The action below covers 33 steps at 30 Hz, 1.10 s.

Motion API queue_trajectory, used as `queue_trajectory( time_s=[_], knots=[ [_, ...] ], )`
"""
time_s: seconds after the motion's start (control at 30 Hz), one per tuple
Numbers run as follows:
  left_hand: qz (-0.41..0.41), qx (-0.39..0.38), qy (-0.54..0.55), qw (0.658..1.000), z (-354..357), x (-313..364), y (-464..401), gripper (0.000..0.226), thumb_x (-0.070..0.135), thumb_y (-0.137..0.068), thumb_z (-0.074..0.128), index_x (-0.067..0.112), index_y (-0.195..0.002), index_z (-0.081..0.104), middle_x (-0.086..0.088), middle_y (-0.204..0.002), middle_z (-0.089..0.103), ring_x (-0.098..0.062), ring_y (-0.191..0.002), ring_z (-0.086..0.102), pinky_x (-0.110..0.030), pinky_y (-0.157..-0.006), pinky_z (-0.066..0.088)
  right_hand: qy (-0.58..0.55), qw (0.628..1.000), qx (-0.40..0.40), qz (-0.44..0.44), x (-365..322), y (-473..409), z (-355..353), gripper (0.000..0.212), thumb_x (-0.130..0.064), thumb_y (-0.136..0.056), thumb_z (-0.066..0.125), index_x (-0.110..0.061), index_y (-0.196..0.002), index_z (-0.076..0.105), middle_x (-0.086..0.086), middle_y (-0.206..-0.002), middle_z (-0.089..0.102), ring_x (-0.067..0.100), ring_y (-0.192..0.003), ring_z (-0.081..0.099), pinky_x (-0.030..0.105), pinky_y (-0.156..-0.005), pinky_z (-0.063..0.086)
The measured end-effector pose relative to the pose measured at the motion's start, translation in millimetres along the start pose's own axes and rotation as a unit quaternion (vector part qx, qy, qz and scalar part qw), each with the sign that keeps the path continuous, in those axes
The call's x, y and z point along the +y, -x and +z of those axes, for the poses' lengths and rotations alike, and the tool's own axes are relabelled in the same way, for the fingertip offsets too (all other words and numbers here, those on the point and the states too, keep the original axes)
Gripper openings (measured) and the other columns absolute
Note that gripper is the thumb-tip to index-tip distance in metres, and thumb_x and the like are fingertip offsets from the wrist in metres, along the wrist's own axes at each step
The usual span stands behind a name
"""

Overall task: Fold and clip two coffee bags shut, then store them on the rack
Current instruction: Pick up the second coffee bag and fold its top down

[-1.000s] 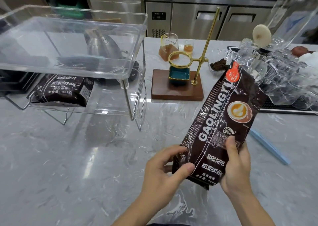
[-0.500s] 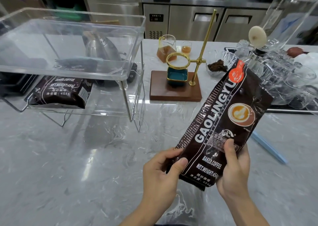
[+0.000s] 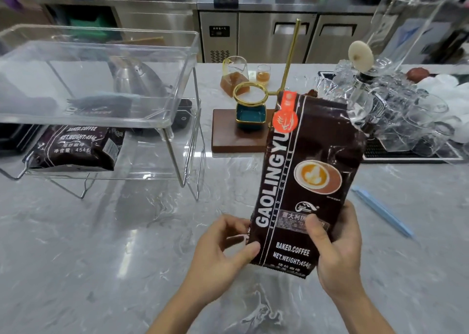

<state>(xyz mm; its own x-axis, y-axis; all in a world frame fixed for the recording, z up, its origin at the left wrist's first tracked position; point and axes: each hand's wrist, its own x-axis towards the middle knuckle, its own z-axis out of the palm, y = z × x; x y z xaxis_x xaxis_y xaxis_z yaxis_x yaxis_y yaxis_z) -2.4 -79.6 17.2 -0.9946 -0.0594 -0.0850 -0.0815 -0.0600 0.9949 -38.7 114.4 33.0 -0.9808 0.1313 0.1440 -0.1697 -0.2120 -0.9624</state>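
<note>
Coffee bag [image 3: 309,181] upright between left hand [image 3: 220,255] and right hand [image 3: 335,252], rack [image 3: 101,110] left, second bag [image 3: 73,148] on its lower shelf, clip [image 3: 383,210] right on counter [image 3: 101,257], dripper stand [image 3: 243,130] behind.

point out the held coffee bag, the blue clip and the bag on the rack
held coffee bag [image 3: 314,155]: head view, front panel by the cup picture
blue clip [image 3: 383,211]: head view, mid-length
bag on the rack [image 3: 76,145]: head view, printed face

There were two dark brown foil coffee bags [image 3: 308,181] [image 3: 76,147], one clear two-tier acrylic rack [image 3: 162,110], one long pale blue plastic clip [image 3: 383,210] right of the rack, and two bare hands [image 3: 223,252] [image 3: 335,252]
</note>
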Motion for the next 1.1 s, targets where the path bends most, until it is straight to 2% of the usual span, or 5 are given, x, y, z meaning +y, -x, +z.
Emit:
queue_trajectory(
  time_s=[0.2, 0.43, 0.63, 0.8, 1.1],
  knots=[
    [0.047, -0.019, -0.036, 0.998, 9, 13, -12, 0.063, 0.042, -0.067, 0.091, 0.026, -0.12, 0.063, 0.005, -0.111, 0.076, -0.012, -0.104, 0.073, -0.023, -0.083, 0.056, -0.007, 0.986, -0.164, 0.027, -2, 2, 6, 0.043, -0.013, -0.084, 0.069, -0.016, -0.124, 0.053, 0.014, -0.112, 0.072, 0.032, -0.104, 0.07, 0.04, -0.084, 0.059],
    [0.022, -0.04, 0.018, 0.999, 8, 2, -13, 0.061, 0.003, -0.065, 0.093, -0.003, -0.117, 0.064, -0.017, -0.106, 0.077, -0.032, -0.1, 0.074, -0.038, -0.083, 0.059, 0.118, 0.979, -0.158, 0.053, 5, 8, 11, 0.048, -0.023, -0.073, 0.077, -0.054, -0.106, 0.062, -0.021, -0.104, 0.075, -0.003, -0.093, 0.071, 0.008, -0.074, 0.053],
    [0.058, -0.024, 0.019, 0.998, 5, 13, -14, 0.052, 0.004, -0.062, 0.093, -0.003, -0.108, 0.069, -0.009, -0.098, 0.081, -0.019, -0.091, 0.078, -0.026, -0.075, 0.06, 0.077, 0.982, -0.165, 0.056, -10, 3, 20, 0.064, -0.041, -0.076, 0.082, 0.007, -0.112, 0.06, -0.008, -0.097, 0.078, 0.005, -0.09, 0.075, 0.013, -0.074, 0.055],
    [0.061, -0.019, -0.029, 0.998, -6, 23, -16, 0.069, 0.024, -0.056, 0.099, -0.002, -0.112, 0.068, -0.016, -0.102, 0.078, -0.031, -0.098, 0.075, -0.053, -0.086, 0.058, 0.11, 0.981, -0.163, 0.001, -24, 1, 17, 0.063, -0.039, -0.07, 0.085, -0.046, -0.125, 0.055, -0.011, -0.124, 0.066, 0.015, -0.118, 0.063, 0.024, -0.097, 0.051],
    [0.096, -0.025, -0.031, 0.995, -13, 43, -18, 0.046, 0.01, -0.052, 0.093, 0.035, -0.088, 0.08, 0.011, -0.085, 0.081, -0.001, -0.078, 0.076, -0.013, -0.066, 0.057, 0.158, 0.969, -0.184, -0.046, -41, 1, 13, 0.046, -0.031, -0.074, 0.079, -0.043, -0.116, 0.063, -0.013, -0.112, 0.07, 0.012, -0.108, 0.066, 0.019, -0.092, 0.05]
  ],
)
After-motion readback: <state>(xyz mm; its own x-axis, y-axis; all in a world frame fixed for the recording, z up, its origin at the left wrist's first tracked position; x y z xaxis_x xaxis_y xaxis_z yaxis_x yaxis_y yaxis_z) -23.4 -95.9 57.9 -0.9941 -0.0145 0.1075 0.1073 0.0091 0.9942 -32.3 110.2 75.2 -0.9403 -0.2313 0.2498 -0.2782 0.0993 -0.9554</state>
